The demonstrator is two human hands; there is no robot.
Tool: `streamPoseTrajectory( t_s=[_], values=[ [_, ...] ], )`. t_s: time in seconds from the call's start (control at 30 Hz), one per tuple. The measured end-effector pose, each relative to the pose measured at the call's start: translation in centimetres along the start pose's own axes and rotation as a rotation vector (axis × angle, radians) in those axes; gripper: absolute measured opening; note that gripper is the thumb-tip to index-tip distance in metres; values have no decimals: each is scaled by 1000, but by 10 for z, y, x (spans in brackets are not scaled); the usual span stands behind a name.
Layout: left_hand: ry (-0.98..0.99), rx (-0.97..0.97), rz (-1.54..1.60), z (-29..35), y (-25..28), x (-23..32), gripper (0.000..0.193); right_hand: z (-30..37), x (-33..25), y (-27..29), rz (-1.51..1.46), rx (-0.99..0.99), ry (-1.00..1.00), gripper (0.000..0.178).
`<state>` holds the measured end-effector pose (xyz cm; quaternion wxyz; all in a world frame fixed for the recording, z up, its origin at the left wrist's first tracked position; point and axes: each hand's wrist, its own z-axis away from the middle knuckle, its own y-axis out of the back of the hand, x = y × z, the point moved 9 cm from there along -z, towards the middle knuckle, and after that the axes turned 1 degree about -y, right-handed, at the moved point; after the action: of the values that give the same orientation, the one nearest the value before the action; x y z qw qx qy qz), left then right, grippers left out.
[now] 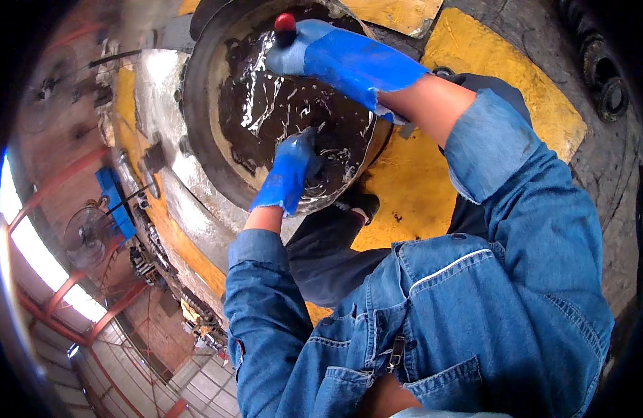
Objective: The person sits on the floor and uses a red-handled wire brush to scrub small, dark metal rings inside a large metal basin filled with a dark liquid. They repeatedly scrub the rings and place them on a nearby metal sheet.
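Observation:
A large round metal basin (203, 104) holds dark, glossy liquid (255, 115). My right hand (297, 52), in a blue glove, reaches over the far part of the basin. It is closed around a red-and-black handle (285, 26) whose red end sticks up; the rest of that tool is hidden by the hand. My left hand (297, 153), also in a blue glove, is down at the liquid near the basin's near side. Its fingers are partly hidden by the glove and the murky liquid, and I cannot see whether they hold anything. Ripples show beside it.
Worn yellow plates (481, 63) lie on the dark floor around the basin. Shiny sheet metal (165, 83) is at its left. Black rings (610, 94) lie at the far right. A fan (88, 233) and a blue box-like object (114, 202) stand farther left.

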<state>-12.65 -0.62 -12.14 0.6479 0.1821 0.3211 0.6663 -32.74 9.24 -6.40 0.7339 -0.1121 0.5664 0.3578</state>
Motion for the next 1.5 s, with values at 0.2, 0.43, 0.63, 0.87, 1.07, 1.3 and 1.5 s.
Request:
streamPoseTrajectory(
  t_s=[0.2,0.43,0.63,0.87,1.07,1.3,1.5],
  values=[
    [-70,112,224,22,26,5,53,66,-7,12,332,61,321,35],
    [256,386,1283,82,-5,-65,49,42,21,-34,537,-116,213,44],
    [259,508,1801,93,-37,-66,52,52,9,-62,-31,-239,118,48],
    [-114,627,1578,73,-39,-66,52,74,-11,-151,-138,-604,187,36],
    [253,305,1792,59,-76,-68,54,27,45,-109,199,-234,38,44],
    [261,429,1458,72,-65,-80,52,74,-10,-143,-322,-444,220,43],
    [121,563,1284,66,-51,-76,51,35,29,-116,220,-174,9,42]
  ],
)
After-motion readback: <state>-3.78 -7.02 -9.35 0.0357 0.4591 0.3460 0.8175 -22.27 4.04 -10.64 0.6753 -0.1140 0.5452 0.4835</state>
